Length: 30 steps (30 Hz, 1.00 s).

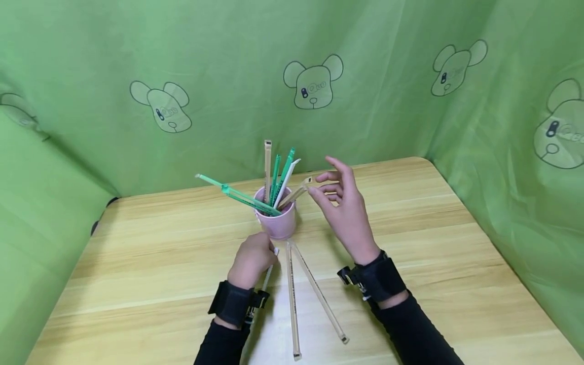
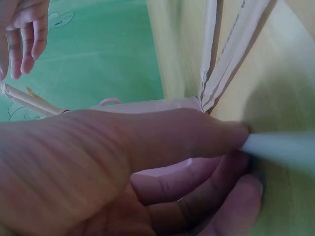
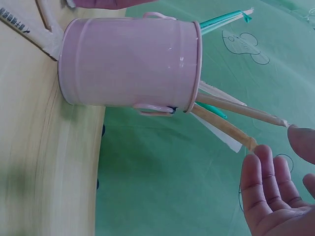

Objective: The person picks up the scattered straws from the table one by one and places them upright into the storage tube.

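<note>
A small pink bucket [image 1: 279, 223] holds several wrapped straws: green straws [image 1: 246, 196], a white straw [image 1: 288, 180] and tan straws [image 1: 267, 165]. My left hand [image 1: 252, 259], low in front of the bucket, pinches the end of a white straw [image 2: 275, 147] between thumb and fingers; that straw runs back under the wrist. Beside the bucket's right rim, my right hand [image 1: 344, 210] has its fingers loosely bent and apart. Its thumb [image 3: 302, 142] is at the tip of a leaning tan straw [image 3: 246, 110]; whether they touch, I cannot tell.
Two tan wrapped straws [image 1: 293, 304] lie on the wooden table [image 1: 150, 253], spreading toward me from the bucket's base. Green cloth [image 1: 237, 76] with bear-head prints hangs behind the table and along both sides.
</note>
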Tool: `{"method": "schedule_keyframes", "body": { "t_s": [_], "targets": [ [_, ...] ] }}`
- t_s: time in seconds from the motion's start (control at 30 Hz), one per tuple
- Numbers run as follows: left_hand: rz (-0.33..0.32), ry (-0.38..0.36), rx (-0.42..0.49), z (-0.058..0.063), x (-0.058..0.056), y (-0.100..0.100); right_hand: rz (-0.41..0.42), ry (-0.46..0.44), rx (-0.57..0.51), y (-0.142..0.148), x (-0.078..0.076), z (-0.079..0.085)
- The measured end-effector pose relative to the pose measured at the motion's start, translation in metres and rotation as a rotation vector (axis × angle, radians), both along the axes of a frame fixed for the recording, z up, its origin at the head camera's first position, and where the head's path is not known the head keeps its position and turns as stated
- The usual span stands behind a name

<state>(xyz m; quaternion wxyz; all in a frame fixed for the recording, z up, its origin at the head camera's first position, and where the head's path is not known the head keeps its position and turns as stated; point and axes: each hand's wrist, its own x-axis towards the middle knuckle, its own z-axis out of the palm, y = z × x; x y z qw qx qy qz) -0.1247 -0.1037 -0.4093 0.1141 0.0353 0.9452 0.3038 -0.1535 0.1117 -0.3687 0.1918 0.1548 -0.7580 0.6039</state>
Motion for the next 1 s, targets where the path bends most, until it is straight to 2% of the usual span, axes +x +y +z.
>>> {"method": "schedule_keyframes", "body": {
  "t_s": [0.17,0.3,0.43,0.6,0.77,0.87,1.0],
  "targets": [
    [0.005,-0.050,0.042,0.000,-0.001,-0.006,0.004,-0.007,-0.004,0.000,0.001,-0.001],
    [-0.047,-0.070,0.053,0.003,-0.006,-0.012,0.008,-0.009,-0.007,0.001,0.000,-0.002],
    [-0.108,-0.059,0.073,0.007,-0.011,-0.019,0.007,-0.007,0.000,0.003,-0.001,-0.005],
    [-0.184,0.008,0.106,0.014,-0.010,-0.022,0.028,-0.040,0.007,0.001,-0.002,-0.009],
    [-0.286,0.111,0.196,0.028,-0.004,-0.020,0.043,-0.074,0.027,-0.003,-0.001,-0.013],
    [-0.312,0.144,0.224,0.039,-0.001,-0.020,0.037,-0.079,0.039,-0.003,-0.002,-0.014],
    [-0.289,0.148,0.262,0.052,0.003,-0.023,0.030,-0.098,0.052,-0.002,-0.003,-0.016]
  ]
}}
